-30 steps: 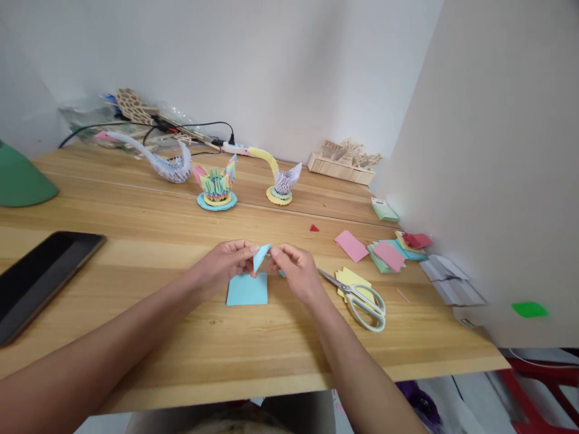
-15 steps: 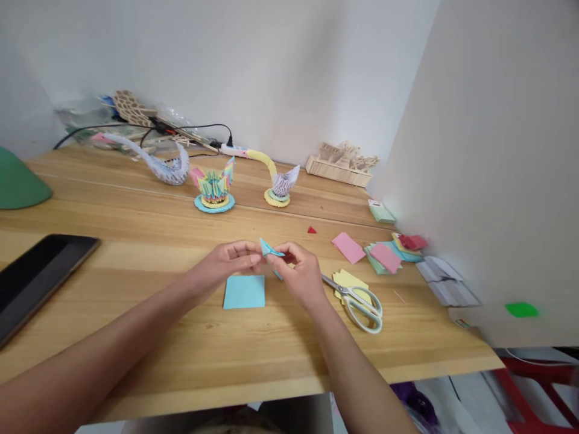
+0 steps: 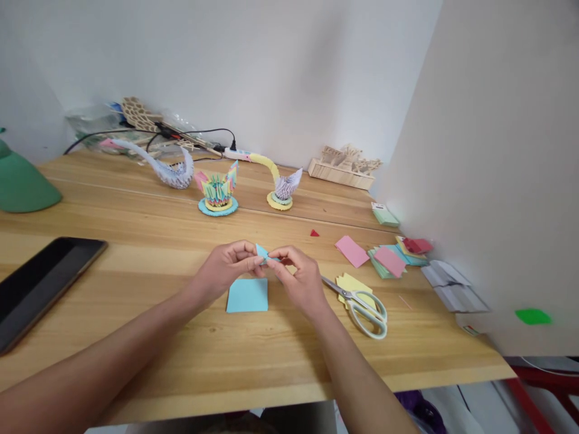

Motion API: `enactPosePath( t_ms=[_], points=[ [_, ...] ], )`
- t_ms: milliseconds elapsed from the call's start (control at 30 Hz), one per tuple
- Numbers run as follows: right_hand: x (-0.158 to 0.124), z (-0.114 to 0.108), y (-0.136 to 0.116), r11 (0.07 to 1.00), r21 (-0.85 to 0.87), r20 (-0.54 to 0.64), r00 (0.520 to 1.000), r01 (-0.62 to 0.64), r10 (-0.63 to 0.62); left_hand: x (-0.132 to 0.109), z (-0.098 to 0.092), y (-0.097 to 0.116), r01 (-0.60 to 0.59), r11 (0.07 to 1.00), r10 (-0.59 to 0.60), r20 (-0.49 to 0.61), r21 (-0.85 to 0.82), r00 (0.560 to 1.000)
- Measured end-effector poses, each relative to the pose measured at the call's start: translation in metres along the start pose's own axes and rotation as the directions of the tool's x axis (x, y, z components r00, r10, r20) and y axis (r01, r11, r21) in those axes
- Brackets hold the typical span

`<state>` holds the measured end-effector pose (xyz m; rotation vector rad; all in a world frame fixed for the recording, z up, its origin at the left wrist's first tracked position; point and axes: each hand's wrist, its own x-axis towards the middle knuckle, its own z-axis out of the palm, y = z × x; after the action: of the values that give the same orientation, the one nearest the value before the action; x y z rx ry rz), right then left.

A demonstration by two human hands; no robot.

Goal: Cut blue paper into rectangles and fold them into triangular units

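Between my two hands is a small folded piece of blue paper (image 3: 261, 251), its pointed tip sticking up. My left hand (image 3: 233, 265) pinches its left side between thumb and fingers. From the other side my right hand (image 3: 296, 274) grips it, thumb and forefinger pressed on the fold. Fingers cover much of the piece, so its full shape is hidden. Just below the hands a blue paper sheet or stack (image 3: 247, 295) lies flat on the wooden table (image 3: 194, 361). Scissors (image 3: 362, 307) rest beside my right hand, partly over yellow paper slips (image 3: 355, 283).
Pink slips (image 3: 351, 251), mixed coloured paper (image 3: 389, 263) and a grey-white bundle (image 3: 452, 286) lie right. A red folded triangle (image 3: 315, 232) sits mid-table. Behind stand paper swans (image 3: 284, 185) and a multicoloured paper model (image 3: 218, 191). At left are a phone (image 3: 49, 283) and green lampshade-like object (image 3: 27, 184).
My left fingers have closed onto the blue paper piece, which has turned slightly and shows less on the right. The whole view has shifted a little.
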<state>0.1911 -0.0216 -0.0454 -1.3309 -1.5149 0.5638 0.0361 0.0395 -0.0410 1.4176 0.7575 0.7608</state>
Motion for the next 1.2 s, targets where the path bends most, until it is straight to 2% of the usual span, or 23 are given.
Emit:
enactPosePath(
  t_ms=[133,267,333,467,600,833,1000,1200],
  points=[
    [-0.001,0.001,0.0,1.0,-0.016,-0.004,1.0,0.012,-0.012,-0.004,0.005,0.003,-0.082,0.99,0.085,-0.022,0.115,0.996],
    [-0.002,0.004,-0.002,0.993,0.04,-0.018,0.994,-0.112,0.112,-0.007,0.007,0.001,-0.193,0.935,0.217,-0.05,0.296,0.975],
    [-0.001,0.005,-0.002,0.984,0.093,-0.01,0.988,-0.15,0.151,-0.006,0.006,-0.003,-0.193,0.948,0.211,-0.046,0.252,0.977],
    [0.0,0.004,0.0,0.97,0.177,-0.026,0.984,-0.167,0.174,-0.002,0.0,-0.009,-0.114,0.992,0.115,-0.031,0.049,0.993],
    [0.001,0.003,0.001,0.965,0.175,-0.023,0.979,-0.197,0.204,-0.001,-0.002,-0.008,-0.121,0.992,0.122,-0.03,0.015,0.992],
    [0.001,0.007,0.001,0.96,0.211,-0.087,0.975,-0.181,0.203,-0.003,-0.001,-0.005,-0.196,0.978,0.199,-0.041,0.078,0.979],
    [0.0,0.006,0.002,0.956,0.207,0.004,0.977,-0.209,0.213,-0.005,0.003,-0.005,-0.22,0.955,0.239,-0.079,0.197,0.968],
    [0.0,0.006,0.003,0.956,0.209,0.007,0.978,-0.205,0.208,-0.007,0.004,-0.007,-0.3,0.865,0.364,-0.092,0.401,0.927]
  ],
)
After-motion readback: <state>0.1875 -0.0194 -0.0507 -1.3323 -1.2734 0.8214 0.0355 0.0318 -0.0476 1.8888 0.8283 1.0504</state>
